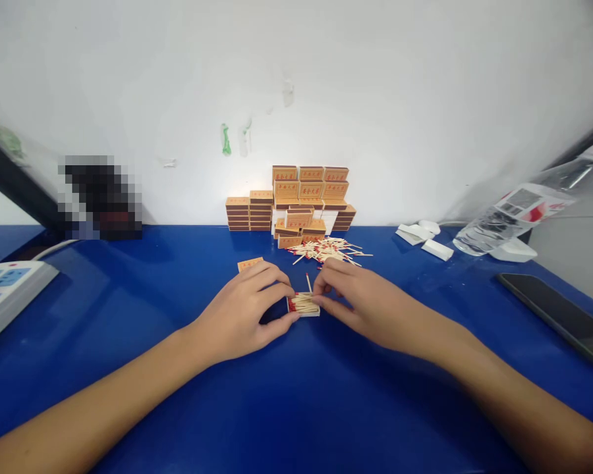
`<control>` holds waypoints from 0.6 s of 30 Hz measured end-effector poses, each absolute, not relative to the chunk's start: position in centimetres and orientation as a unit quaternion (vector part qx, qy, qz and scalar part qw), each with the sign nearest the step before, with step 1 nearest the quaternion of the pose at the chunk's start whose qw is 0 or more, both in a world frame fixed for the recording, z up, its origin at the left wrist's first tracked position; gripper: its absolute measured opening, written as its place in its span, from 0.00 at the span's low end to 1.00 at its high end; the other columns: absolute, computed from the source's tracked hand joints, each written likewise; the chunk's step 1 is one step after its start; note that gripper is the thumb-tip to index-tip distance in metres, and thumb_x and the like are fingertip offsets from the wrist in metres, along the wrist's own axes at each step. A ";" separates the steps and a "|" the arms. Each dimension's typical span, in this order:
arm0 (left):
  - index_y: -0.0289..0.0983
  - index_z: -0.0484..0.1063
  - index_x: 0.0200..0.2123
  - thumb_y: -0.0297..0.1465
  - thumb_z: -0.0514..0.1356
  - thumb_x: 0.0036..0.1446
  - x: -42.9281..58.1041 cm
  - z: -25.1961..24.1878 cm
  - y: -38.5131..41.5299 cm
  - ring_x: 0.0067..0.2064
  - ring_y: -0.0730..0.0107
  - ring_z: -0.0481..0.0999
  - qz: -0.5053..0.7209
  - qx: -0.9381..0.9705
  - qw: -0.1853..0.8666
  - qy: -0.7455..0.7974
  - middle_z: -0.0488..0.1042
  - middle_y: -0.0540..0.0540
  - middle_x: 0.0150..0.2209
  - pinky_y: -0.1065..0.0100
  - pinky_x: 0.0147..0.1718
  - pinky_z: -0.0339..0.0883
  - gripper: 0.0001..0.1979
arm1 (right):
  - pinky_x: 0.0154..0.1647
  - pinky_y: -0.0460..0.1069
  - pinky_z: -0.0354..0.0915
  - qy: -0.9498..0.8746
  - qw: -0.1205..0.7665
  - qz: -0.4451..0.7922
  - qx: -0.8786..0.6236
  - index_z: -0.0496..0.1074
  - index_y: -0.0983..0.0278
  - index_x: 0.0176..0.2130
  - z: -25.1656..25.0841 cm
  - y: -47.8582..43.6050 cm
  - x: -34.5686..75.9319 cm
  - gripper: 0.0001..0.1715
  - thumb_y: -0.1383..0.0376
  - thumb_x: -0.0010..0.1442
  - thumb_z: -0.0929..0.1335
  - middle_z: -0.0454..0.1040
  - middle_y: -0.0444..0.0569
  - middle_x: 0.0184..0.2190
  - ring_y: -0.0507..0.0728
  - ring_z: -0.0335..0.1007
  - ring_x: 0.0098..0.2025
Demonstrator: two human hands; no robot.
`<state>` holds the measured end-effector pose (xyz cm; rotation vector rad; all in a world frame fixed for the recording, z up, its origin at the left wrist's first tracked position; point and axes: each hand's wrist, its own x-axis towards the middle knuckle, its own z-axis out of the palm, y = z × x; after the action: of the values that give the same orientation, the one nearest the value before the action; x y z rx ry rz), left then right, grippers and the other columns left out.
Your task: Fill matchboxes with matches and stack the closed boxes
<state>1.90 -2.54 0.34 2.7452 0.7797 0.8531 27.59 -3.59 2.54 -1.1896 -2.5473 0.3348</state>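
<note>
A small white matchbox tray (pixel 310 314) filled with red-tipped matches (pixel 304 303) lies on the blue table. My left hand (pixel 250 303) grips the tray's left end between thumb and fingers. At its right end, my right hand (pixel 343 289) is closed in a pinch at the matches; the fingers partly hide what they hold. One loose match (pixel 309 283) lies just behind the tray. Farther back is a heap of loose matches (pixel 331 250). An orange matchbox sleeve (pixel 250 264) is partly covered by my left hand.
Stacked matchboxes (pixel 310 191) stand against the white wall. White pieces (pixel 418 236), a tilted plastic bottle (pixel 514 210) and a phone (pixel 558 316) are at right. A power strip (pixel 14 289) lies at left, with a blurred dark object (pixel 109 197) behind it.
</note>
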 end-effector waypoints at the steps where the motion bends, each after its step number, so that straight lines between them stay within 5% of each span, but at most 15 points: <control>1: 0.38 0.75 0.45 0.33 0.63 0.69 1.9 0.3 -2.5 0.49 0.58 0.78 0.283 0.918 0.085 0.266 0.79 0.43 0.46 0.52 0.56 0.72 0.05 | 0.41 0.52 0.67 -0.896 0.150 0.106 -0.405 0.71 0.61 0.41 2.4 -3.8 27.3 0.05 0.67 0.73 0.66 0.74 0.51 0.43 0.57 0.72 0.40; 13: 0.38 0.77 0.45 0.34 0.62 0.70 1.9 0.3 -2.7 0.51 0.58 0.77 0.273 0.925 0.074 0.253 0.78 0.41 0.48 0.56 0.52 0.72 0.06 | 0.43 0.53 0.66 -0.859 0.213 0.102 -0.454 0.74 0.62 0.43 1.5 -2.3 27.6 0.07 0.65 0.73 0.66 0.77 0.51 0.42 0.58 0.72 0.42; 18: 0.36 0.75 0.50 0.38 0.65 0.68 1.8 0.2 -2.7 0.52 0.55 0.76 0.268 0.922 0.058 0.273 0.79 0.41 0.48 0.50 0.56 0.70 0.13 | 0.32 0.51 0.61 -0.772 0.246 0.163 -0.563 0.74 0.61 0.33 0.5 -1.2 26.3 0.16 0.55 0.69 0.70 0.77 0.47 0.31 0.56 0.70 0.31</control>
<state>1.81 -2.65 0.16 2.7948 0.8263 0.8132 26.26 -1.21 0.47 -1.5352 -2.1065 0.4448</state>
